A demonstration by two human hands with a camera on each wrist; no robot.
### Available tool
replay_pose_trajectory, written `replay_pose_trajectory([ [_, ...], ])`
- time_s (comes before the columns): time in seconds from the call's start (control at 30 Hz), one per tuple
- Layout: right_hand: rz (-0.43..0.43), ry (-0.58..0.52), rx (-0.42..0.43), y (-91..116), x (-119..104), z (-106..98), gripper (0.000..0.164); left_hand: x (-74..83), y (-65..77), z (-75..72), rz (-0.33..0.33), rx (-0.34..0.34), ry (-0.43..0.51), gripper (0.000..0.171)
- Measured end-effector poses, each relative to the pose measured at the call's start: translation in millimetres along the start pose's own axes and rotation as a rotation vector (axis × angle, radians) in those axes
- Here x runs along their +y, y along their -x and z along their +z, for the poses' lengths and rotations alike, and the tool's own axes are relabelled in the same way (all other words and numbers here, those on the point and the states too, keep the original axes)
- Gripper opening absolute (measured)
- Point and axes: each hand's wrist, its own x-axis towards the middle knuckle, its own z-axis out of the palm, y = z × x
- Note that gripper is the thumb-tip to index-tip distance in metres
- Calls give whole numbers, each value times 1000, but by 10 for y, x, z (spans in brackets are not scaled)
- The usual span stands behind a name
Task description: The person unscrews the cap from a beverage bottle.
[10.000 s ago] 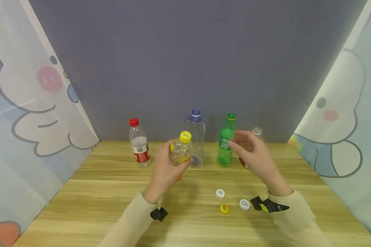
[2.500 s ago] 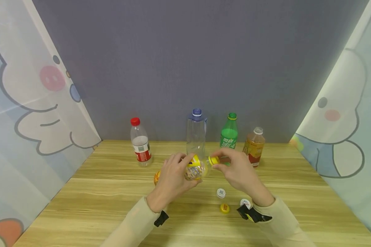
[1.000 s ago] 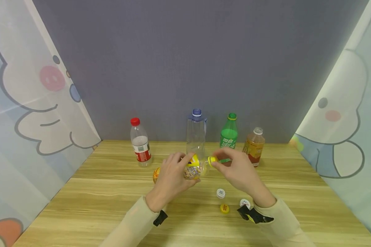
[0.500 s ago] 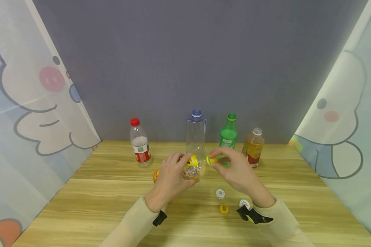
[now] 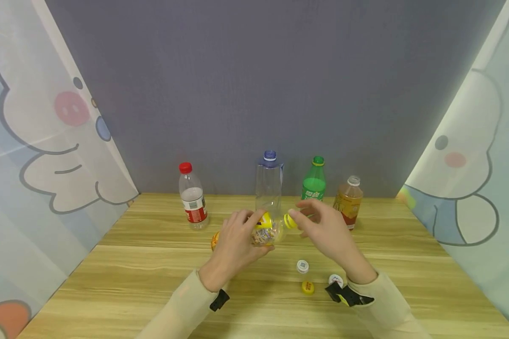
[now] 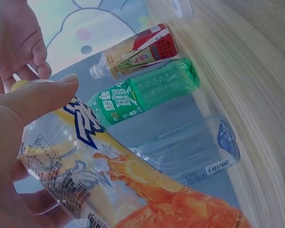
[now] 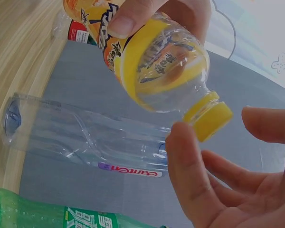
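Note:
My left hand (image 5: 235, 247) grips a clear juice bottle (image 5: 266, 231) round its body, thumb on top. The bottle is tilted almost level, neck to the right; its label is yellow above and orange below. On the neck sits a yellow cap (image 7: 213, 121), with a yellow ring just under it. Beside the cap is my right hand (image 5: 327, 231), fingers spread around it without pinching. One fingertip (image 7: 180, 135) lies close to the cap; whether it touches is unclear. The thumb stands a little apart from the cap. Most of the bottle's lower part is hidden in the head view.
Along the back wall stand a red-capped bottle (image 5: 192, 202), a tall clear bottle (image 5: 269, 186), a green bottle (image 5: 314, 183) and an amber-labelled bottle (image 5: 348, 202). Nearer lie a white cap (image 5: 303, 266), a yellow loose cap (image 5: 307, 287) and another white cap (image 5: 335, 280).
The juice bottle has gone from upright to nearly level in my left hand. My right hand came to its cap, pinched it, and has now loosened its fingers from it.

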Motion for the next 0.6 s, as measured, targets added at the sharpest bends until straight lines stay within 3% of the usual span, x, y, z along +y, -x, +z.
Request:
replay_pose_trajectory([
  [0.13,29,-5,-36,1,-6,0,42,5,-2,9,7,-9,-12,83],
  [0.37,5,13,-40,11,6,10,30,16,-3,1,21,-19,-10,83],
  [0.6,-85,90,-35,20,30,4,22,10,5,1,16,-32,-31,84],
])
